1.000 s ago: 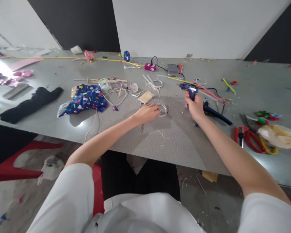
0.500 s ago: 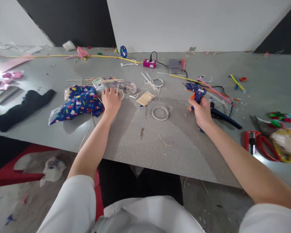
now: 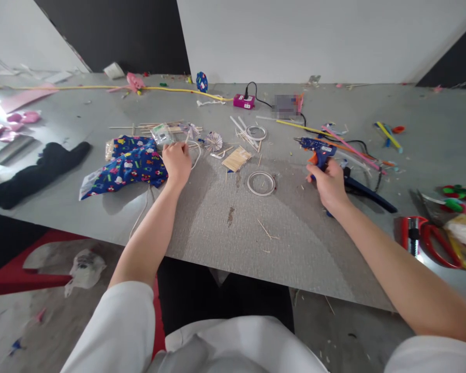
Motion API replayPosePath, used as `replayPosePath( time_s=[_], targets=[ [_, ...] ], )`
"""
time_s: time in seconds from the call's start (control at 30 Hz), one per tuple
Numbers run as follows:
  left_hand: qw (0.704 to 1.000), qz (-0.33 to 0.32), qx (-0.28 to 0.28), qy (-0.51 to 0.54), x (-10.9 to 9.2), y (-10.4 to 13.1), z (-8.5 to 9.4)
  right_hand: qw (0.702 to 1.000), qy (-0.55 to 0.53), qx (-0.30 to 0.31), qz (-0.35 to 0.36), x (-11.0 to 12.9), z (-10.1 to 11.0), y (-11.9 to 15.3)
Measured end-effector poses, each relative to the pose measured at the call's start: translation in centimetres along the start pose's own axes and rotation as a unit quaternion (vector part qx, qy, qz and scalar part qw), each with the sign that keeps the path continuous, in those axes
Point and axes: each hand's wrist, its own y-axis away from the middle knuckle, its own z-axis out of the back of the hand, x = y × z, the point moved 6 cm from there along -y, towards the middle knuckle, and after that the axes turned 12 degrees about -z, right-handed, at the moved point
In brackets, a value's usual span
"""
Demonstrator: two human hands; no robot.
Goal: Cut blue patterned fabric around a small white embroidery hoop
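My right hand (image 3: 329,184) is wrapped round the grip of a blue hot glue gun (image 3: 323,147) with an orange trigger; its nozzle points left. On the left, my left hand (image 3: 177,163) has its fingers curled and pinched together, and what lies between the fingertips is too small to make out. Just beyond them are a pleated patterned paper piece (image 3: 190,128) and a thin pale stick. A white ring (image 3: 196,155) is partly hidden behind this hand. Beside it lies blue patterned fabric (image 3: 134,160). A round pleated paper rosette (image 3: 213,141) rests to the right.
Between my hands lie a bundle of wooden sticks (image 3: 236,158) and a white hoop (image 3: 261,183). A pink power socket (image 3: 244,101) stands at the back. Red-handled scissors (image 3: 431,241) and a dark-handled tool (image 3: 373,197) are on the right. Black cloth (image 3: 39,173) lies far left.
The pleated paper piece beyond my left fingertips has shifted up and shows more clearly. My left fingers have drawn closer together. The glue gun stays in my right hand; the view has shifted slightly.
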Motion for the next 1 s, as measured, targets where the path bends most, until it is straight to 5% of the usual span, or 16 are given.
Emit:
replayPosePath(
  time_s=[0.13, 0.33, 0.53, 0.83, 1.0],
  targets=[
    [0.997, -0.010, -0.055, 0.061, -2.1, 0.6, 2.0, 1.000, 0.004, -0.004, 0.003, -0.2, 0.1, -0.2],
    [0.974, -0.075, -0.124, 0.172, -8.0, 2.6, 3.8, 1.000, 0.002, 0.004, 0.014, -0.1, 0.1, -0.1],
    [0.957, -0.138, -0.106, 0.232, -11.7, 4.4, 4.3, 1.000, 0.014, 0.010, 0.025, 0.0, 0.0, 0.2],
    [0.954, -0.157, -0.109, 0.233, -12.4, 5.1, 4.3, 1.000, 0.013, 0.009, 0.025, -0.4, 0.2, -0.1],
    [0.965, -0.123, -0.135, 0.189, -10.0, 3.5, 5.0, 1.000, 0.005, 0.014, 0.026, -0.3, 0.1, -0.1]
  ],
)
